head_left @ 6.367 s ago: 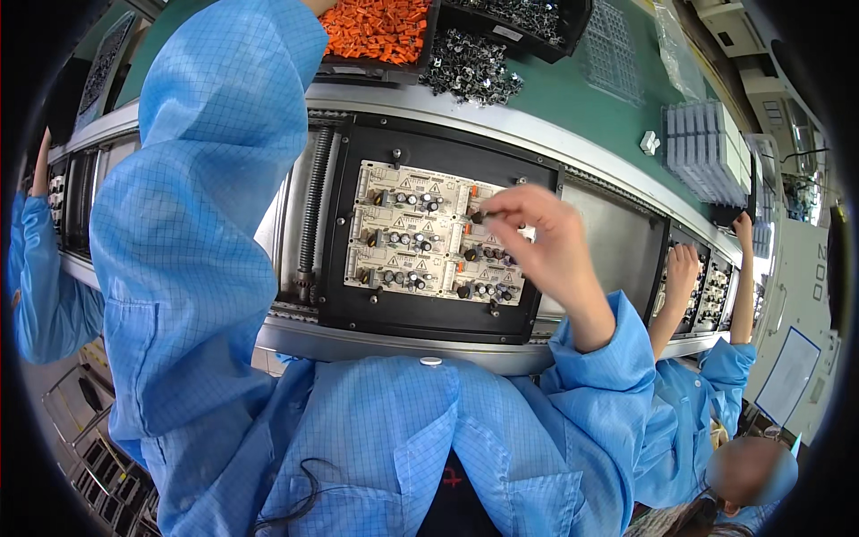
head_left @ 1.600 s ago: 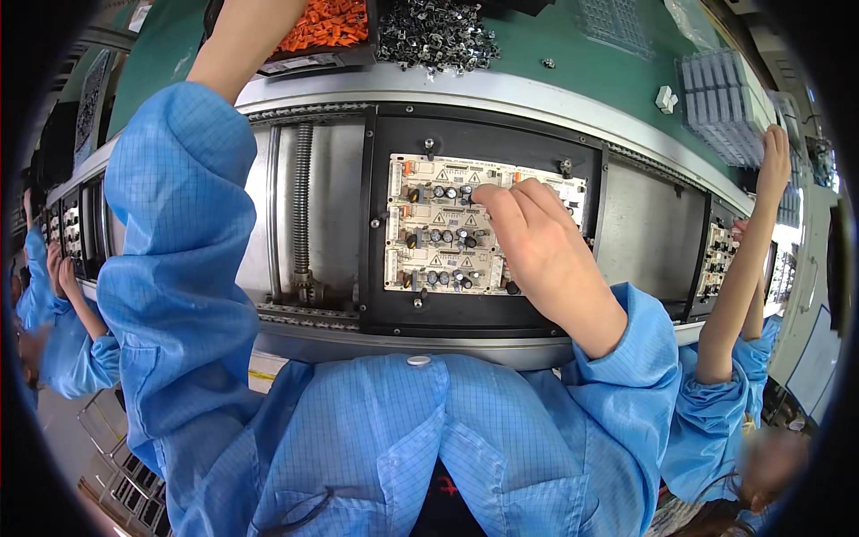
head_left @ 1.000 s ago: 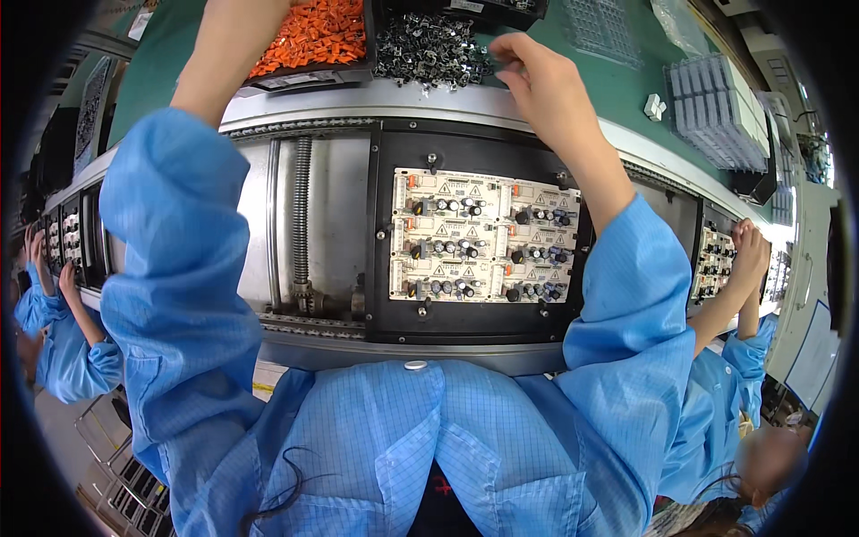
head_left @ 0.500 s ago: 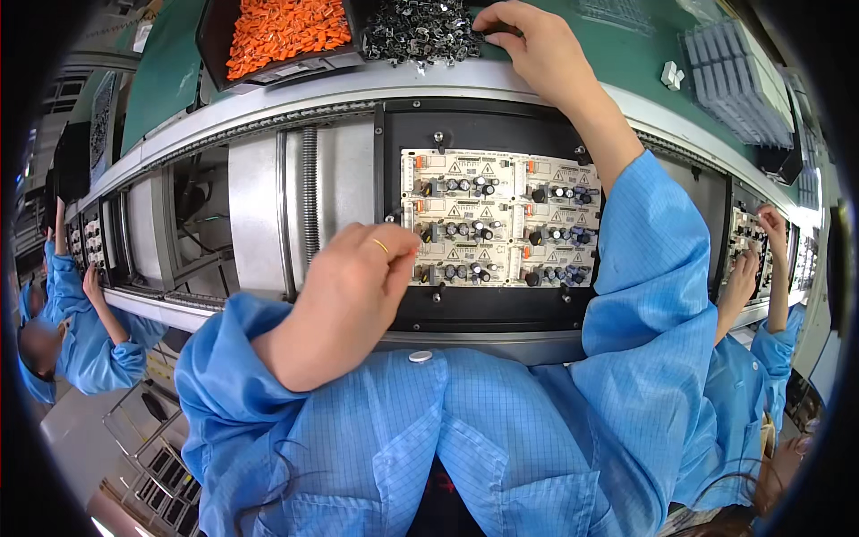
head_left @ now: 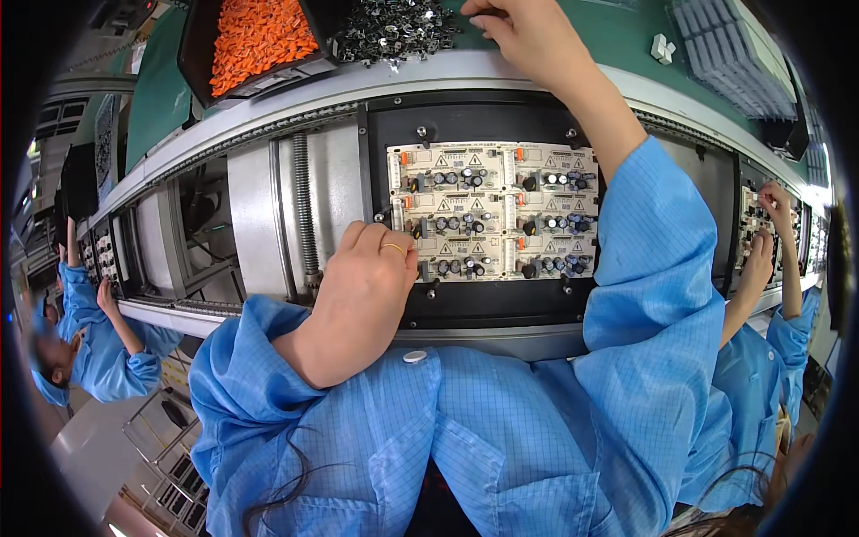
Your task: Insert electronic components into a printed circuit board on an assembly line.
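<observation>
A panel of cream circuit boards (head_left: pixel 458 229), carrying black capacitors and several orange parts, lies in a black frame (head_left: pixel 474 121). My left hand (head_left: pixel 362 295), with a ring on one finger, is closed at the panel's lower left edge. Its fingertips are bent down over the board, and whatever they hold is hidden. Beyond the frame, my right hand (head_left: pixel 528 40) reaches to the right side of a pile of small black and silver clips (head_left: pixel 394 31). Its thumb and forefinger are drawn together; I cannot make out anything between them.
A black bin of orange parts (head_left: pixel 264 40) stands left of the clips on the green mat (head_left: pixel 599 31). Stacked clear trays (head_left: pixel 734 58) and a small white part (head_left: pixel 662 48) are at the right. A rail (head_left: pixel 242 97) runs behind the frame. Co-workers (head_left: pixel 112 353) work on both sides.
My left fingers have curled down onto the panel's lower left edge; a reddish bit at their tips no longer shows. My right hand stays by the clip pile. The whole view has shifted slightly.
</observation>
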A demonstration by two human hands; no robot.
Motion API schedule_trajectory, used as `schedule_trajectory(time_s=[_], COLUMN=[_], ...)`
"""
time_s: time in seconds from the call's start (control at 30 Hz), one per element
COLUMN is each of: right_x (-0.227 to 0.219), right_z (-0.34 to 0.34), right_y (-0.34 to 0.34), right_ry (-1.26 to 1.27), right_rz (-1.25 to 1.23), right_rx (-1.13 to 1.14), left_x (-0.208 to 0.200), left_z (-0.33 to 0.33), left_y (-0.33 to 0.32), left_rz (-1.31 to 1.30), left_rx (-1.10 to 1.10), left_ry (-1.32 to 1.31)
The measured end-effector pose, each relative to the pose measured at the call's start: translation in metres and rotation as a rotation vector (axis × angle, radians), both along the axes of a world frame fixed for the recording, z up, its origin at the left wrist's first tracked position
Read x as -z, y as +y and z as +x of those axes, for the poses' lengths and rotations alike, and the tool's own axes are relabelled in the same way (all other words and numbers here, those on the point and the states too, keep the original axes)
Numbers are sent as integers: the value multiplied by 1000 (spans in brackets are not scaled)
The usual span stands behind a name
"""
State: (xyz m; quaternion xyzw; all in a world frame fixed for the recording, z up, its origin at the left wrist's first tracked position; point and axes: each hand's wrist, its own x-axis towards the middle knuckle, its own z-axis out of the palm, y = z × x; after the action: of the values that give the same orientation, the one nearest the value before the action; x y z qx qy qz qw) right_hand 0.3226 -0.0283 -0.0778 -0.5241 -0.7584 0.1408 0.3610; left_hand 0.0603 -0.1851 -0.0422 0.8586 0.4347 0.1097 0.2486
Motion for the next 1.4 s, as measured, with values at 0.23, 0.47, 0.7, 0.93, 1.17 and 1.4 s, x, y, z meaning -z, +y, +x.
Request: schedule_trajectory(time_s=[0.23, 0.47, 0.7, 0.93, 1.17, 1.4], right_x=[-43, -32, -11, 0, -2, -25], right_z=[5, -27, -42, -47, -51, -23], right_y=[-81, -190, -203, -208, -208, -170], right_ry=[233, 152, -191, -259, -337, -266], right_rz=[-281, -381, -191, -189, -184, -244], right_rx=[-112, -170, -58, -48, -17, 105], left_x=[-1, 1, 15, 25, 31, 33], left_z=[-2, -26, -45, -47, -44, -40], left_y=[3, 3, -3, -12, -16, -14], left_rz=[-67, -186, -248, -286, -303, -436], left_rx=[-38, -444, -605, -624, -541, -342], left_ry=[-19, -224, -298, -278, -265, -247])
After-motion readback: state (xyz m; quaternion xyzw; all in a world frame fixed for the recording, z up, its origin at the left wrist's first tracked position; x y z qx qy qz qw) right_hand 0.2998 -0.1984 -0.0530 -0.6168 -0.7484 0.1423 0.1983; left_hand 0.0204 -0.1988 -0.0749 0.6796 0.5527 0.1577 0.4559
